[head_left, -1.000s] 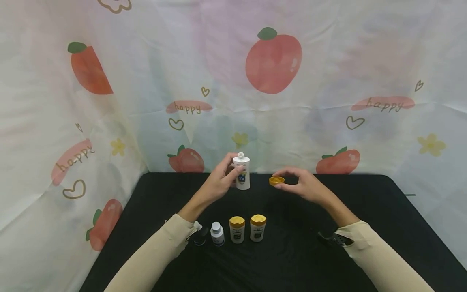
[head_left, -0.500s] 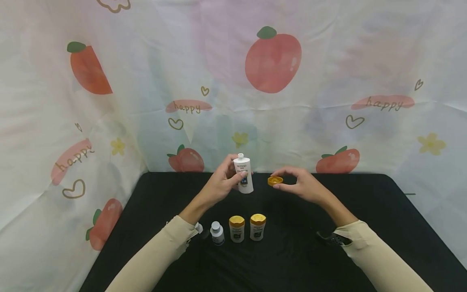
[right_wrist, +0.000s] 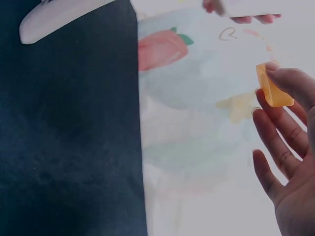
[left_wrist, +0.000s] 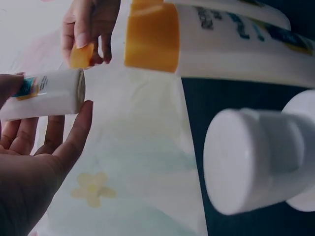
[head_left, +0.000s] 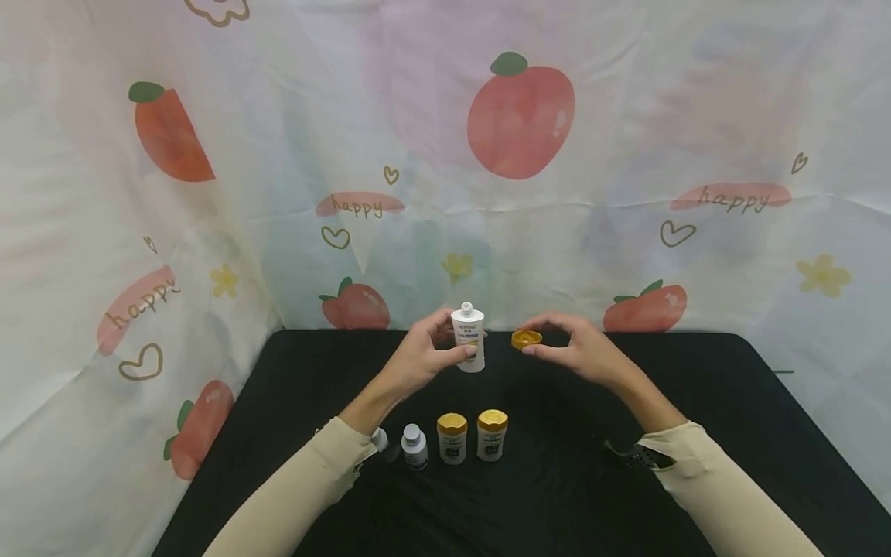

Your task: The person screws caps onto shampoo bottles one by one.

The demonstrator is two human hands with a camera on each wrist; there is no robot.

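My left hand [head_left: 421,357] grips a white bottle [head_left: 469,329], upright above the table's far part with its narrow neck uncovered. In the left wrist view the thumb lies on one side of the bottle [left_wrist: 54,93] and the fingers on the other. To the right, my right hand [head_left: 581,348] pinches a yellow cap [head_left: 526,339] between thumb and fingers, apart from the bottle. The right wrist view shows this cap [right_wrist: 273,88] held at the fingertips, the other fingers spread.
Two white bottles with yellow caps, one left [head_left: 452,439] and one right [head_left: 492,435], stand on the black table [head_left: 557,495]. Beside them is a small white bottle [head_left: 414,447]. Another white-topped container [head_left: 379,439] is partly behind the left sleeve. A printed curtain [head_left: 599,255] hangs behind.
My left hand has lowered the white bottle slightly and shifted it right, turning it about. The right hand has barely moved, still pinching the cap.
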